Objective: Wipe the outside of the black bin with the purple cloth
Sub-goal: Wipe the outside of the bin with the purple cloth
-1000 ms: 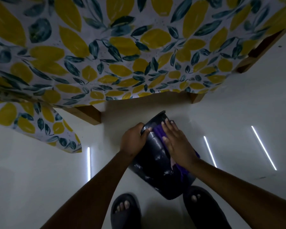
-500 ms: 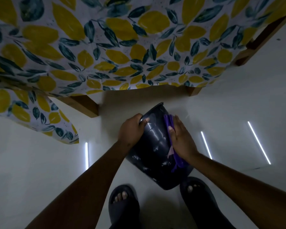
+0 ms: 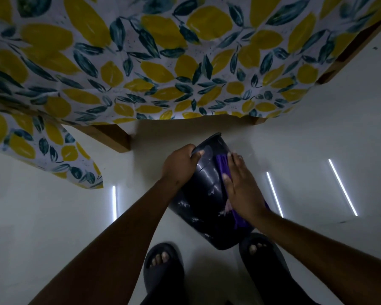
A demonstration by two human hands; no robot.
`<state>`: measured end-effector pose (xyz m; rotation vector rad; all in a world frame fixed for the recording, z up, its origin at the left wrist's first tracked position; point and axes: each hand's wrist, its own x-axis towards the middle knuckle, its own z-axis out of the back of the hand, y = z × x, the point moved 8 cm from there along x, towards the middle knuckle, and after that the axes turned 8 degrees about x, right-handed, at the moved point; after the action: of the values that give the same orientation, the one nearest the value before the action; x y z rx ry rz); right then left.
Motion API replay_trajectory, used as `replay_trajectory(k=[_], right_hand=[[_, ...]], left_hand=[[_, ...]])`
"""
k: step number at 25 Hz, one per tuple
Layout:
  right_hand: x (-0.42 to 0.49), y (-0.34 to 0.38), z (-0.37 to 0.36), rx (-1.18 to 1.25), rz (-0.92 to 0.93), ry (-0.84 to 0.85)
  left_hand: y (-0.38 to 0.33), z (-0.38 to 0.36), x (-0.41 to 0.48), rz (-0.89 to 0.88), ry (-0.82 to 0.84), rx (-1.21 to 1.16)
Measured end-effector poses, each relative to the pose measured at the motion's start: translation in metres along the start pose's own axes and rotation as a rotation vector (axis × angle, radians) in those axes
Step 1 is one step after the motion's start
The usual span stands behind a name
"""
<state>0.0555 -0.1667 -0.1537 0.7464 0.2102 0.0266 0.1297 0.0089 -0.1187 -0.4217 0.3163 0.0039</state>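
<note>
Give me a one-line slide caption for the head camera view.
Left hand grips the tilted black bin's rim while the right hand presses the purple cloth against its side.

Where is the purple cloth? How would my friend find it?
Look below the lemon-print tablecloth to the tilted black bin on the white floor. The purple cloth is pressed against the bin's side under the right hand, the only purple thing there.

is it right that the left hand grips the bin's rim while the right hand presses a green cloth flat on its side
Not quite: the cloth is purple, not green, as the head view shows. The rest holds: the left hand grips the rim of the black bin, which is tilted, and the right hand presses the cloth flat on its side.
</note>
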Motion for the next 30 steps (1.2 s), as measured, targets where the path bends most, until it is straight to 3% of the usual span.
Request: replay_trajectory(k=[4,7,10,15,17,20,22,27,30], right_hand=[[-0.046,0.019,-0.019,-0.313,0.28,0.086],[-0.007,0.013,-0.003,-0.178,0.211,0.042],[0.013,-0.014,0.014,0.06,0.009,-0.007],[-0.034,0.025,-0.016,-0.323,0.281,0.08],[-0.008,0.03,-0.01,-0.299,0.271,0.059],[0.027,0.015,0.004,-0.032,0.107,0.009],[0.003,-0.005,0.005,-0.062,-0.001,-0.043],[-0.038,0.018,-0.016,-0.371,0.242,0.07],[0.014,0.019,-0.002,-0.186,0.163,0.028]], left_hand=[[-0.012,-0.003,0.008,-0.012,0.035,0.002],[-0.012,0.004,-0.006,-0.136,0.109,-0.12],[0.011,0.014,-0.038,-0.166,-0.001,-0.067],[0.01,0.013,-0.024,-0.188,-0.099,-0.003],[0.006,0.013,-0.017,-0.202,-0.092,-0.022],[0.004,0.009,-0.008,-0.167,-0.088,-0.04],[0.001,0.008,-0.004,-0.125,-0.084,-0.055],[-0.001,0.003,-0.004,-0.123,-0.095,-0.049],[-0.004,0.004,-0.002,-0.123,-0.099,-0.069]])
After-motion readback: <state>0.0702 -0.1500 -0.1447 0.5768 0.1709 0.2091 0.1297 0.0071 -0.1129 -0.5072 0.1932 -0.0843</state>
